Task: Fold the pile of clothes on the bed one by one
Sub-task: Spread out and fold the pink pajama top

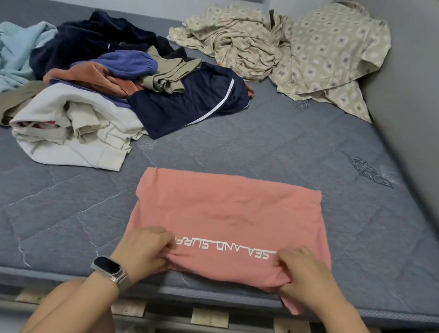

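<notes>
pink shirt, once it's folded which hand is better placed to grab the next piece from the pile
Left. The pile lies on the mattress's far left, on the left hand's side. The right hand grips the pink shirt's opposite near corner, farther from the clothes.

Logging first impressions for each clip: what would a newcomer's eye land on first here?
The pink shirt with white lettering, spread flat at the mattress's near edge, gripped at its near corners by the left hand and right hand. Then the unfolded clothes pile at far left.
</notes>
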`<state>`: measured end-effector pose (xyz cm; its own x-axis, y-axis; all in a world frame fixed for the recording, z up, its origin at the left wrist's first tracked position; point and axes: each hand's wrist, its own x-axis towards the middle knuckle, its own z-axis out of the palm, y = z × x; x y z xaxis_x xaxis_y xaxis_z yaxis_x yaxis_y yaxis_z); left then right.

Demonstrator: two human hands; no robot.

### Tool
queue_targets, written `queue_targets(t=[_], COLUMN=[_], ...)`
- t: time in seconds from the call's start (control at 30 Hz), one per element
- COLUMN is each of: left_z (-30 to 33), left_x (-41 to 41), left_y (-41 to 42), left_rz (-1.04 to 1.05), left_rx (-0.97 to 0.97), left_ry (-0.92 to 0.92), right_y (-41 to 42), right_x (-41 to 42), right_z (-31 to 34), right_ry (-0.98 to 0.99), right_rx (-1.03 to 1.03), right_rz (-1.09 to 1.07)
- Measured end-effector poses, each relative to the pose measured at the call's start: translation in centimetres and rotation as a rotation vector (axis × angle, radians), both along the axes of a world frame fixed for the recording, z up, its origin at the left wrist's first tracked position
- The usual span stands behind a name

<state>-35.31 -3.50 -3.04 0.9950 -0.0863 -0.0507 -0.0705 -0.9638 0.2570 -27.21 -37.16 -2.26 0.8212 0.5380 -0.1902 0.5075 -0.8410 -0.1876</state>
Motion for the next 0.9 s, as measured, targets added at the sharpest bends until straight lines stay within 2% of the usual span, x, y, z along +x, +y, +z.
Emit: queue_targets(t=[0.07, 0.13, 0.27, 0.33, 0.4, 0.43, 0.57, 0.63, 0.7, 0.73, 0.77, 0.83, 0.9], left_z=[0.6, 0.8, 1.4, 1.3, 0.1, -0.7, -2.3, -1.4, -1.5, -1.4, -1.1, -1.0, -1.1], left_x=[0.0, 0.0, 0.6, 1.0, 1.5, 1.7, 1.5, 1.0, 0.2, -0.2, -0.6, -0.6, -0.1], left_y=[-0.5, -0.9, -1.5, -1.2, -0.5, -0.2, -0.5, -0.7, -0.4, -0.5, -0.7, -0.9, -0.7], left_rz=[-0.051, -0.048, -0.076, -0.097, -0.114, -0.131, -0.252, -0.177, -0.088, -0.008, 0.093, 0.392, 0.681], left_rx=[0.066, 0.120, 0.147, 0.234, 0.332, 0.366, 0.450, 0.407, 0.321, 0.203, 0.051, -0.200, -0.241], left_ry=[-0.070, -0.254, -0.724, -0.819, -0.772, -0.690, -0.177, 0.130, 0.314, 0.333, 0.261, -0.039, -0.339], right_y=[0.3, 0.4, 1.2, 1.7, 1.5, 1.3, 1.0, 0.7, -0.3, -0.5, -0.4, 0.3, 1.5], right_x=[0.0, 0.0, 0.1, 0.3, 0.8, 1.1, 0.3, -0.1, -0.1, -0.4, -0.6, -0.7, -0.6], right_z=[0.3, 0.8, 1.2, 1.2, 0.1, -0.8, -2.7, -2.1, -1.8, -1.4, -1.1, -1.3, -1.5], right_ry=[0.009, -0.080, -0.651, -0.768, -0.766, -0.714, -0.378, -0.184, -0.034, 0.065, 0.078, -0.131, -0.327], right_rx=[-0.013, 0.017, 0.254, 0.250, 0.144, 0.080, -0.144, -0.164, -0.084, -0.011, 0.115, 0.319, 0.289], right_rz=[-0.014, -0.073, -0.163, -0.086, -0.010, 0.015, 0.099, 0.092, 0.044, -0.028, -0.110, -0.292, -0.419])
